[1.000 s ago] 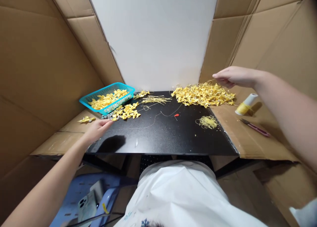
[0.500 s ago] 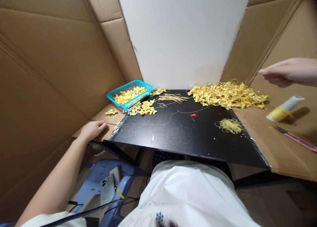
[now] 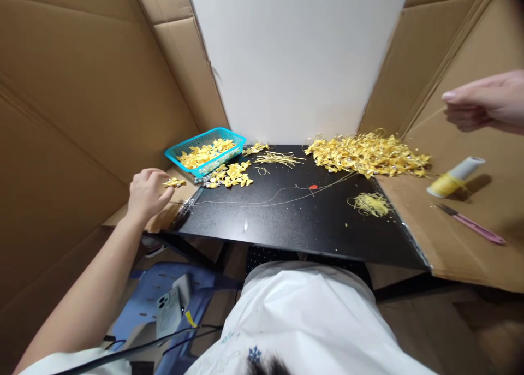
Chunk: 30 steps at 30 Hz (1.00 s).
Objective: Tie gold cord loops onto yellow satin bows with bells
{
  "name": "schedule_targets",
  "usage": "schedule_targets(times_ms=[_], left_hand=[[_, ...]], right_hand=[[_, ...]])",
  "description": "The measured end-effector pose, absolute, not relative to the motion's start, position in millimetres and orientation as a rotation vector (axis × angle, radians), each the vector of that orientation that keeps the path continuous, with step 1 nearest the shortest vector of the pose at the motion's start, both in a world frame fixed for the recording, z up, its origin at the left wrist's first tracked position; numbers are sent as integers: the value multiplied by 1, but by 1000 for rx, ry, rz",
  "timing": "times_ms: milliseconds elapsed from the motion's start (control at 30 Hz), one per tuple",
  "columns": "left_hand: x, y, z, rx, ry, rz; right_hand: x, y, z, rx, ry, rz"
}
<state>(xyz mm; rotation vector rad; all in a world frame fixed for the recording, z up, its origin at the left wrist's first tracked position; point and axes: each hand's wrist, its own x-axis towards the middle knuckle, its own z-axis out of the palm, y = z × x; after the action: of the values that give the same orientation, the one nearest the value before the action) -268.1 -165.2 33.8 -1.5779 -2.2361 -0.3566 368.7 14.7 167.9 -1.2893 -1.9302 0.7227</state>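
Observation:
My left hand (image 3: 146,194) is curled at the table's left edge, its fingertips pinched on one end of a small yellow bow (image 3: 174,182) that lies on the cardboard. My right hand (image 3: 485,102) is raised at the far right, fingers pinched on a thin gold thread (image 3: 270,202). The thread runs down past the big heap of yellow bows (image 3: 368,154) and across the black table (image 3: 295,227) toward the left edge. A small red bit (image 3: 313,187) sits on the thread.
A teal basket (image 3: 177,155) of yellow bows stands at the back left, with loose bows (image 3: 231,176) and cut strands (image 3: 280,158) beside it. A thread tangle (image 3: 370,203), a yellow spool (image 3: 454,177) and pink snips (image 3: 470,225) lie to the right. Cardboard walls enclose the table.
My left hand has lifted from the table edge up to the lone yellow bow. My right hand has risen and drawn further right, pulling the thread straighter.

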Motion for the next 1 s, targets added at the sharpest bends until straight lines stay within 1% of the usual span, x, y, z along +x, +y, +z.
schedule_targets(times_ms=[33,100,167,300,367,467,500,567,833,1000], left_hand=[[-251,-157,38,-1581,-2179,-414],[-206,-138,47,-1731,-1945,-623],[-151,-118,55,-2064,-1732,-804],[-26,-82,57,-2774,-1479,-1127],[29,-63,54,-3030,-1379,-1264],[84,-35,49,-3217,-1321,-1647],[93,-26,47,-3266,-1363,-1769],[100,-13,43,-3336,-1396,-1857],[75,-13,30,-3371,-1528,-2075],[73,-17,27,-3346,-1563,-2233]], right_hand=[[357,5,174,-1321,-1884,789],[337,-11,183,-1340,-1812,813],[323,-20,189,-1289,-1802,840],[311,-21,193,-1130,-1834,898],[306,-19,192,-1106,-1796,852],[298,-15,189,-1161,-1677,762],[296,-14,187,-1171,-1658,779],[293,-10,182,-1176,-1649,848],[294,8,161,-1110,-1559,1086],[295,8,154,-1242,-1474,1338]])
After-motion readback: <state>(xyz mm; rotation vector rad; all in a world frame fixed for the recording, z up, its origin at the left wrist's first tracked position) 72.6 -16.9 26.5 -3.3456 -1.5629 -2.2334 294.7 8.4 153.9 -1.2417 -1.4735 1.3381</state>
